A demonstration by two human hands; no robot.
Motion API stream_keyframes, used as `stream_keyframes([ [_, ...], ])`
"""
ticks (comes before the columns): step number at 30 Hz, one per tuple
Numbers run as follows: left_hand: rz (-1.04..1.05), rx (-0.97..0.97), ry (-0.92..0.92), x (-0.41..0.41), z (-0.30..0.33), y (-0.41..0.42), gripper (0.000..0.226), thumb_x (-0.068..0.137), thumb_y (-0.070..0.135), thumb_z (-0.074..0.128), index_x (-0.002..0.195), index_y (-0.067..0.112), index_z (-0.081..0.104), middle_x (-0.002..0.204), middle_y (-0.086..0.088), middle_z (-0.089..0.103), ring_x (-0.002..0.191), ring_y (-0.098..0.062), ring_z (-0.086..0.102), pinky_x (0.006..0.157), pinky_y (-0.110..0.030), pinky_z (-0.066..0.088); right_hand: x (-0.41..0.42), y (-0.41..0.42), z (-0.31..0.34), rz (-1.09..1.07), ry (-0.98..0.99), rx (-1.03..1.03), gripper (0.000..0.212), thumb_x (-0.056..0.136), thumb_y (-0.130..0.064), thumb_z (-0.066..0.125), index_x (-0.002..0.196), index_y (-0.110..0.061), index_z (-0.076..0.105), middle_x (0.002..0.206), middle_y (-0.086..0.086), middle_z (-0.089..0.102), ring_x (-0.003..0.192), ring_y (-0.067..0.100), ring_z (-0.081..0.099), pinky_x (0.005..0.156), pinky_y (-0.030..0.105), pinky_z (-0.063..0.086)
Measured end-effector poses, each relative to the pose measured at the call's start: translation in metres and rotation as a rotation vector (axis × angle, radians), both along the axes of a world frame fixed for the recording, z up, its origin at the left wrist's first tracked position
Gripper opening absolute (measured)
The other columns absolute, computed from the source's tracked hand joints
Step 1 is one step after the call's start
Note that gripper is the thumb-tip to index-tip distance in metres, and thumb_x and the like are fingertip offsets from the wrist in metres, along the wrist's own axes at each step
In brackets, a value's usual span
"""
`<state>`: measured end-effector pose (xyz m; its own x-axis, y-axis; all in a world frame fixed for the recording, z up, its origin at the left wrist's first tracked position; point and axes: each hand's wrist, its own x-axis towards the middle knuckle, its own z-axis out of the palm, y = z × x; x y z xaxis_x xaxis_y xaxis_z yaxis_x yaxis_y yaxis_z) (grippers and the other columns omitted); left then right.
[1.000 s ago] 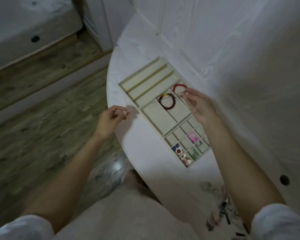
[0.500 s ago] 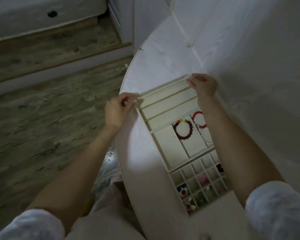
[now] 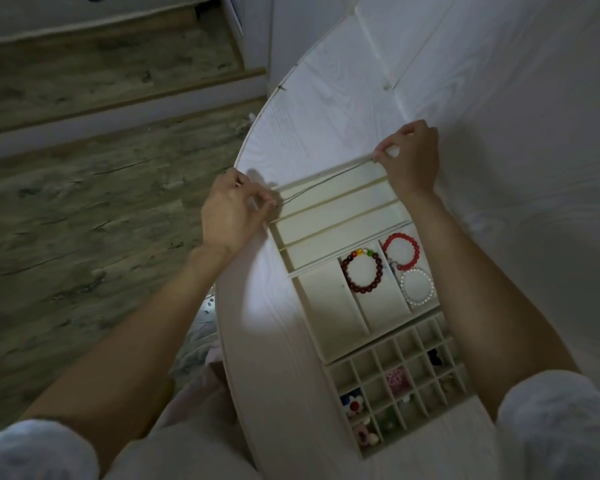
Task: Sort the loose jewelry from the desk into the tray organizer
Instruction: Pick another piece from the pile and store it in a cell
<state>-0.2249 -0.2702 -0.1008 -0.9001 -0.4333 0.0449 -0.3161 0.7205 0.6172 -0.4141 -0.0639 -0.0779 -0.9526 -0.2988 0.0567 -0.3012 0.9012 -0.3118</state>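
Note:
A cream tray organizer (image 3: 329, 317) lies on the white desk (image 3: 264, 341). My left hand (image 3: 232, 209) pinches one end of a thin necklace chain (image 3: 326, 181) at the tray's far-left corner. My right hand (image 3: 411, 157) pinches the other end at the far-right corner. The chain is stretched over the farthest long slot. A dark red beaded bracelet (image 3: 362, 271) fills one middle compartment. A bright red bracelet (image 3: 400, 249) and a white pearl bracelet (image 3: 417, 285) share the one to its right. Small trinkets sit in the grid cells (image 3: 395, 379) nearest me.
The desk's curved edge (image 3: 222, 323) runs down on the left, with wooden floor (image 3: 84, 202) beyond it. A white wall (image 3: 516, 116) rises close behind the tray on the right. My lap shows below the desk edge.
Both hands moved from the tray's middle to its far end with the chain stretched between them. Within the last half second they lowered it nearer the farthest slot.

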Motion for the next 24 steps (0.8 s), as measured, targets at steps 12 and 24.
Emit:
stream_keyframes([
  [12,-0.406,-0.309,0.020,0.011,0.002,-0.035,0.034,0.087,0.028,0.041,0.100,0.023,0.073,0.108,-0.006,0.057,0.092,-0.026,0.042,0.076,-0.037,0.029,-0.001,0.013,-0.001,0.110,0.022,-0.013,0.008,0.082,-0.018,0.070,0.088,-0.013,0.072,0.115,0.005,0.052,0.103,0.021,0.047,0.077,0.021,0.038],
  [24,-0.546,-0.482,-0.132,0.008,0.003,-0.030,0.046,0.087,0.039,0.031,0.109,0.030,0.070,0.134,-0.005,0.052,0.119,-0.026,0.035,0.090,-0.041,0.021,0.001,0.024,-0.006,0.281,0.016,0.165,0.028,0.087,-0.018,0.048,0.096,-0.019,0.075,0.129,0.010,0.049,0.108,0.035,0.043,0.085,0.041,0.037],
])
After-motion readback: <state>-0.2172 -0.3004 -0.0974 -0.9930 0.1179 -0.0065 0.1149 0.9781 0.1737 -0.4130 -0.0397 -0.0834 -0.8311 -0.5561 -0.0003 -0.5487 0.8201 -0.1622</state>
